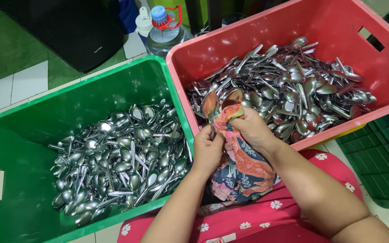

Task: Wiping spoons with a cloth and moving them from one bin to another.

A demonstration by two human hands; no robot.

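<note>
My left hand [206, 150] grips the handles of two metal spoons [221, 101], whose bowls stick up side by side between the two crates. My right hand [251, 127] presses a patterned orange and blue cloth [241, 166] against the spoons. The cloth hangs down over my lap. A green crate [73, 105] on the left holds a pile of several metal spoons [118, 162]. On the right, a red crate [257, 36] holds a larger heap of spoons [293, 85].
A clear water bottle with a blue cap [165, 29] stands behind the crates beside a white bottle [144, 20]. A black box [73, 31] sits on green matting at the back left. Dark green crates [381, 157] lie to the right. My lap wears red flowered fabric [266, 216].
</note>
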